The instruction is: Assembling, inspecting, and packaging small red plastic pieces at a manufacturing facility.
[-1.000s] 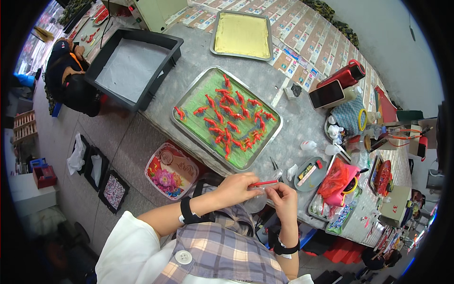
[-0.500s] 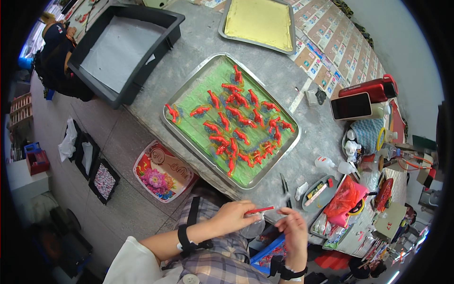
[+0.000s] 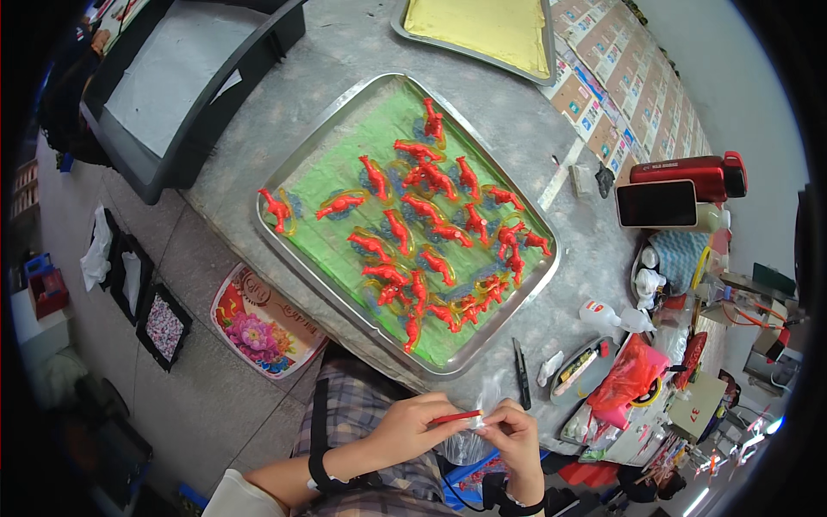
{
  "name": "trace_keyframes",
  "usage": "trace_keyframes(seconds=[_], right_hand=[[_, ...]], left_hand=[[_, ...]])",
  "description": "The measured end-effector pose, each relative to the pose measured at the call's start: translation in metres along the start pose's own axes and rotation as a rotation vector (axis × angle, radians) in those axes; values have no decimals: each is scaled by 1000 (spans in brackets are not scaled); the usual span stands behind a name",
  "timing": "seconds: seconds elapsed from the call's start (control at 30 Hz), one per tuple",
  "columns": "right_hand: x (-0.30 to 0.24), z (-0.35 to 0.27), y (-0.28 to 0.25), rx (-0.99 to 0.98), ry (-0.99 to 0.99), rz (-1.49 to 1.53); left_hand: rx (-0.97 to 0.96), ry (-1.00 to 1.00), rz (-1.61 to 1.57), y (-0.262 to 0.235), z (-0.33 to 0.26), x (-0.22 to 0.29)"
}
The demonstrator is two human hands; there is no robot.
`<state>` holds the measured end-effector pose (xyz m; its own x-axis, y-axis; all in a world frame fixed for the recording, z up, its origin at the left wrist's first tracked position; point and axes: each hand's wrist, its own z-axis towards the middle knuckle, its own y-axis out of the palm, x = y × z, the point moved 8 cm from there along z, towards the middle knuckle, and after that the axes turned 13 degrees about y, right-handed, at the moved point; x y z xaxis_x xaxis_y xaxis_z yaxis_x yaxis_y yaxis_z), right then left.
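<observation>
My left hand (image 3: 417, 426) is closed around a thin red stick (image 3: 454, 417), which points to the right. At the stick's tip the fingers of my right hand (image 3: 515, 432) are pinched together; what they hold is too small to make out. Clear plastic film (image 3: 469, 446) hangs below and between both hands, near the table's front edge. Beyond them lies a metal tray (image 3: 331, 273) lined with green sheet. Several small red animal-shaped figures (image 3: 398, 231) with yellowish and bluish translucent loops are spread over it.
A black utility knife (image 3: 521, 372) lies right of the tray. Farther right are a grey dish (image 3: 570, 394), a white bottle (image 3: 599, 314), a red plastic bag (image 3: 627, 375) and a phone (image 3: 656, 204). A black bin (image 3: 226, 95) and a yellow-filled tray (image 3: 478, 34) stand behind.
My right hand, earlier apart from the red stick and blurred, now meets its tip with pinched fingers. The view has shifted, and the tray appears larger.
</observation>
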<state>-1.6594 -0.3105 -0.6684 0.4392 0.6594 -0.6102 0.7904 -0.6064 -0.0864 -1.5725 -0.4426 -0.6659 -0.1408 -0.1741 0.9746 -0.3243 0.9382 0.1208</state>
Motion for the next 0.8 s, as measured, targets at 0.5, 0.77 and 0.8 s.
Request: trace_keyframes(seconds=[0.5, 0.77, 0.8], right_hand=[[-11, -4, 5, -17, -89, -26], [-12, -8, 11, -212, 4, 370], [-12, -8, 11, -226, 2, 364]], left_hand=[[-154, 204, 292, 3, 10, 23], [-59, 47, -335, 6, -3, -2], [-28, -5, -521, 7, -5, -6]])
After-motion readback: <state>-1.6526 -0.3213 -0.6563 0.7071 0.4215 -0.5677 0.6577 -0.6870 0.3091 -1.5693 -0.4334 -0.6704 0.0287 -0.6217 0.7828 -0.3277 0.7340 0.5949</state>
